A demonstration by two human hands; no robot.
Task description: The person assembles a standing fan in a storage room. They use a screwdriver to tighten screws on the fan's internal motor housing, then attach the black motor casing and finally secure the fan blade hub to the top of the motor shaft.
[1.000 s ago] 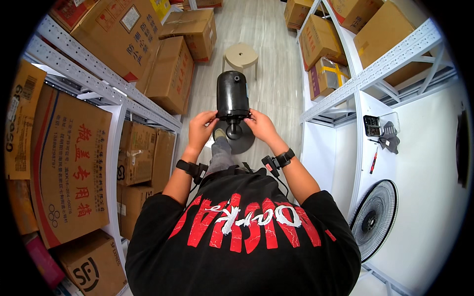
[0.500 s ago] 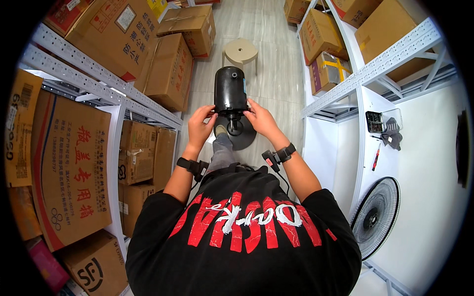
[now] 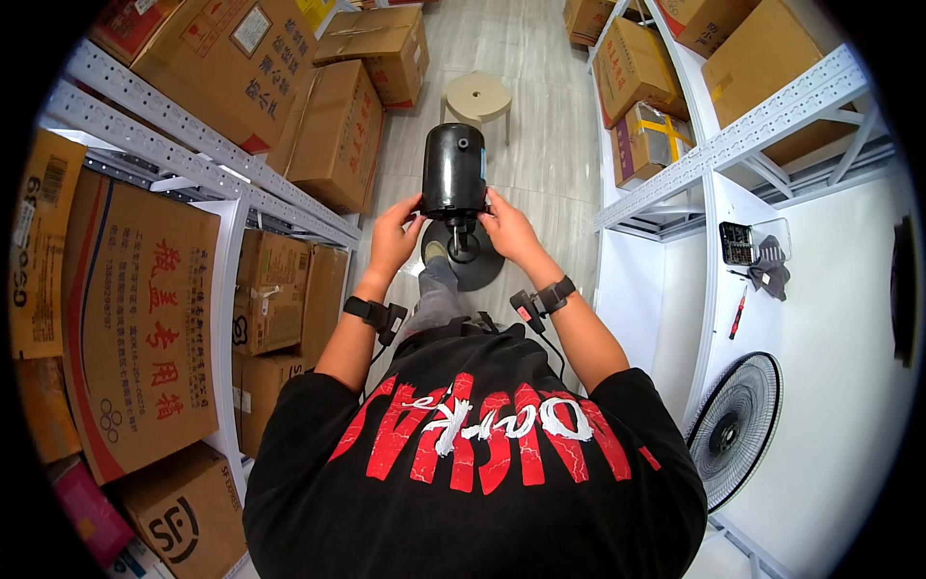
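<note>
A glossy black fan motor housing (image 3: 453, 172) sits atop a stand in front of me, above a round dark base (image 3: 479, 264) on the floor. My left hand (image 3: 394, 236) grips the lower left rim of the housing, fingers bent and thumb against it. At the lower right rim, my right hand (image 3: 511, 232) pinches the housing's edge between thumb and fingers. Below the rim, between my hands, a dark bracket and a ring-shaped part show. What the fingertips touch behind the rim is hidden.
A beige stool (image 3: 477, 96) stands beyond the housing. Shelving with cardboard boxes (image 3: 145, 318) lines the left; more boxes (image 3: 637, 68) fill the far right. On the right white shelf lie a bit case (image 3: 738, 244), a grey cloth-like item (image 3: 770, 270), a red screwdriver (image 3: 737, 317) and a fan grille (image 3: 731, 432).
The whole view has shifted slightly. Both hands stay at the housing's lower rim, with little visible change in their grip.
</note>
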